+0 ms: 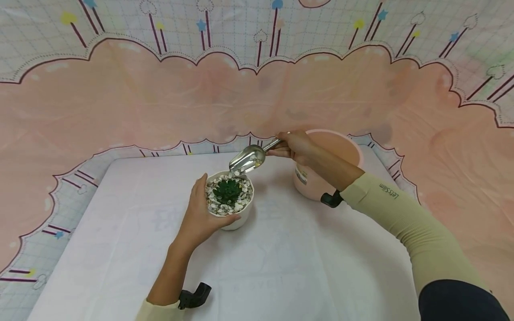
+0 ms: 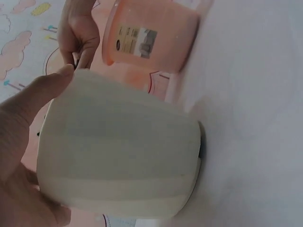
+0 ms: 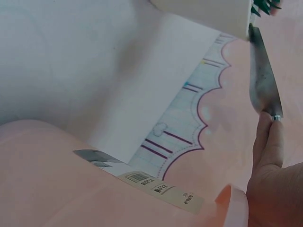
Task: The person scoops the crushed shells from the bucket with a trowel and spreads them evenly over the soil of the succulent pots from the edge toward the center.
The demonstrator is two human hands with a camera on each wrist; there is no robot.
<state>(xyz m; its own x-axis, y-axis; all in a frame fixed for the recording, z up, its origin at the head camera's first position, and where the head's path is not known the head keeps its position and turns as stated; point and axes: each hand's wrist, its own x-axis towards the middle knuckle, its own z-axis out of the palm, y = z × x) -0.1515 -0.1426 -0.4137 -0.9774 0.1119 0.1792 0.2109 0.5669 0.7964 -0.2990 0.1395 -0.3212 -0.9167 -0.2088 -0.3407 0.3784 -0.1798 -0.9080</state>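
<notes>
A white flowerpot [image 1: 239, 220] stands on the white tabletop, holding a green succulent [image 1: 227, 191] ringed by pale pebbles [image 1: 217, 208]. My left hand [image 1: 201, 218] grips the pot by its rim, thumb on the near side and fingers at the left. In the left wrist view the pot [image 2: 118, 146] fills the middle, with thumb and fingers round its upper edge. My right hand [image 1: 295, 147] holds a metal scoop [image 1: 248, 158] by its handle. The scoop tilts down to the left, its lip at the pot's back rim, with some pebbles in it.
A pink bucket [image 1: 317, 189] with a label on its side stands to the right of the pot, under my right forearm. Behind the white tabletop [image 1: 301, 267] hangs a pink and white patterned cloth [image 1: 201, 102]. Black wrist mounts [image 1: 195, 296] sit on both wrists.
</notes>
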